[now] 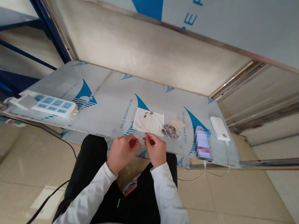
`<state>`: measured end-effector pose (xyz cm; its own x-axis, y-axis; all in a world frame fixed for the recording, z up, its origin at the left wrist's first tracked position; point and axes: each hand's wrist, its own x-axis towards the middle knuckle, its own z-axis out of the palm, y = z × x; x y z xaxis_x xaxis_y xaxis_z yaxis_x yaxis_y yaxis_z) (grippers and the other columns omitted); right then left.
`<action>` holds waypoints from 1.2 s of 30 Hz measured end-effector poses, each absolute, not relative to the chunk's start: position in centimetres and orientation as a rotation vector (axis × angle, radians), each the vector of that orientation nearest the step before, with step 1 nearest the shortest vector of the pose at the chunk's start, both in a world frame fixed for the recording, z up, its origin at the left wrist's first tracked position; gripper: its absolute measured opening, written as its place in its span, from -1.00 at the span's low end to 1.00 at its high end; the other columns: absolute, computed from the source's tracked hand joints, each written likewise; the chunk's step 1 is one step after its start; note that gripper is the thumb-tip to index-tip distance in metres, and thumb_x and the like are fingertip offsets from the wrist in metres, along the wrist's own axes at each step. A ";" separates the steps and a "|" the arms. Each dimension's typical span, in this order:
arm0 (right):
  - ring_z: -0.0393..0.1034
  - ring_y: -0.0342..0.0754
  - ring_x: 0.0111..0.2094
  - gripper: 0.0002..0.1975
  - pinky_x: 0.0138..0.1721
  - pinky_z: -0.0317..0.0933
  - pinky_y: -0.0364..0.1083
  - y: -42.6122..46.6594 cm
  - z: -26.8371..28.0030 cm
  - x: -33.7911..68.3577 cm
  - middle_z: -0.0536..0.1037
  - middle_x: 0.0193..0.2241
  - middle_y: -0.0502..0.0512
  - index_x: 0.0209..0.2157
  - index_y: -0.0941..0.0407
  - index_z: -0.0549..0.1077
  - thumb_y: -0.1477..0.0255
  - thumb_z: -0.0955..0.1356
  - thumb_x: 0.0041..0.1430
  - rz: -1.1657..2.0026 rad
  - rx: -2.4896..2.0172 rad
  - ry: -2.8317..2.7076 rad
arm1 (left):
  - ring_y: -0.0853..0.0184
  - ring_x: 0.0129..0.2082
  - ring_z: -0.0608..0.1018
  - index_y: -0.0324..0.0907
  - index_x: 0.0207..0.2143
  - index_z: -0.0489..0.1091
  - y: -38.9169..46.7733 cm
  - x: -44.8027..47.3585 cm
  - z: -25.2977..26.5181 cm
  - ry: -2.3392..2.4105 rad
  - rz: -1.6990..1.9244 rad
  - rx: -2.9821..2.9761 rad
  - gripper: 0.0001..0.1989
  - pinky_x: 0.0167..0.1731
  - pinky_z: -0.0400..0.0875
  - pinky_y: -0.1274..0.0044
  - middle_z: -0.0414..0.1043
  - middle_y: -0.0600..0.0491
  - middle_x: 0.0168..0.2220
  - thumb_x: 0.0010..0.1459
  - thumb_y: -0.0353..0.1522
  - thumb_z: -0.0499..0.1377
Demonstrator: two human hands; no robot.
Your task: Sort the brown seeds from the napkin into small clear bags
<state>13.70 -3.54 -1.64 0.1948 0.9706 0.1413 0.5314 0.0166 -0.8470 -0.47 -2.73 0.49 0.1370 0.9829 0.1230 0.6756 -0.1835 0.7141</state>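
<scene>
Both hands are up close together at the near edge of the desk (107, 96), roughly mid-span, over the lap. Left hand (121, 152): fingers curled in, thumb by the forefinger; whether the tips meet or have hold of anything, can't tell. Right hand (156, 151): thumb and forefinger drawn into a narrow pinch, tips pointing left toward the other hand; might be something small and thin there, too fine to call. Fingertips of the two sit just beside each other, contact unclear. Key relation: the white cloth (153, 123) lies flat directly on the far side of the fingertips, long axis left-right, its near edge just beyond the right hand's tips, so right is nearer. On it, a few small brown pieces (145, 116) sit toward the far side, left of centre, apart from both hands. Clear plastic bag (177, 122) with more brown bits inside is on the right of the cloth, by its right edge, far and slightly right of the right hand; again right is nearer, left has to cross over. Further right: phone (203, 144) near the front edge, white power bank (219, 128) beyond it. Power strip (54, 106) well off to the left.
</scene>
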 end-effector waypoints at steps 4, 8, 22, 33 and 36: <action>0.47 -0.05 -0.31 -0.77 -0.23 0.29 -0.09 -4.2 -1.1 13.9 0.56 -0.21 0.09 -0.21 0.06 0.48 0.51 0.23 0.18 0.488 -1.614 -1.649 | 0.30 -0.59 0.48 -0.16 -0.56 0.36 -3.2 0.2 1.1 1.798 0.688 2.091 -0.84 -0.58 0.11 0.56 0.43 0.04 -0.61 0.03 -0.31 0.13; 0.44 -0.04 -0.19 -0.70 -0.15 0.27 -0.10 -4.4 -0.1 14.4 0.53 -0.17 0.13 -0.32 0.07 0.53 0.60 0.20 0.15 0.512 -1.471 -1.904 | 0.33 -0.57 0.44 -0.15 -0.54 0.32 -3.6 0.2 2.0 1.609 0.730 2.203 -0.85 -0.53 0.17 0.54 0.40 0.05 -0.58 0.08 -0.36 0.07; 0.39 -0.13 -0.42 -0.88 -0.33 0.24 -0.16 1.2 2.6 16.8 0.55 -0.43 0.02 -0.39 0.09 0.54 0.37 0.36 0.08 0.598 -1.429 -1.874 | 0.34 -0.37 0.52 -0.15 -0.17 0.28 -1.6 -0.6 -1.6 1.298 1.072 1.915 -0.74 -0.30 0.39 0.52 0.44 0.08 -0.38 0.05 -0.36 0.18; 0.38 -0.04 -0.15 -0.81 -0.06 0.16 -0.13 12.8 -5.1 19.3 0.55 -0.23 0.23 -0.23 0.19 0.56 0.53 0.33 0.13 0.244 -1.974 -2.133 | 0.36 -0.40 0.53 -0.13 -0.19 0.26 -4.0 -2.7 -2.1 1.399 1.079 1.815 -0.74 -0.30 0.39 0.54 0.41 0.13 -0.43 0.05 -0.33 0.20; 0.38 -0.05 -0.15 -0.78 -0.08 0.16 -0.14 12.9 -5.3 19.2 0.56 -0.22 0.23 -0.23 0.16 0.56 0.54 0.29 0.17 0.221 -2.017 -2.204 | 0.35 -0.38 0.53 -0.13 -0.19 0.28 -3.9 -3.3 -2.3 1.428 1.082 1.794 -0.74 -0.30 0.40 0.54 0.43 0.11 -0.41 0.04 -0.34 0.21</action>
<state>19.24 12.91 -5.27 -0.0879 0.9961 0.0079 0.9747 0.0876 -0.2058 -3.32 -3.95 -2.32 0.0899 0.9692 0.2293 0.4827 -0.2438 0.8412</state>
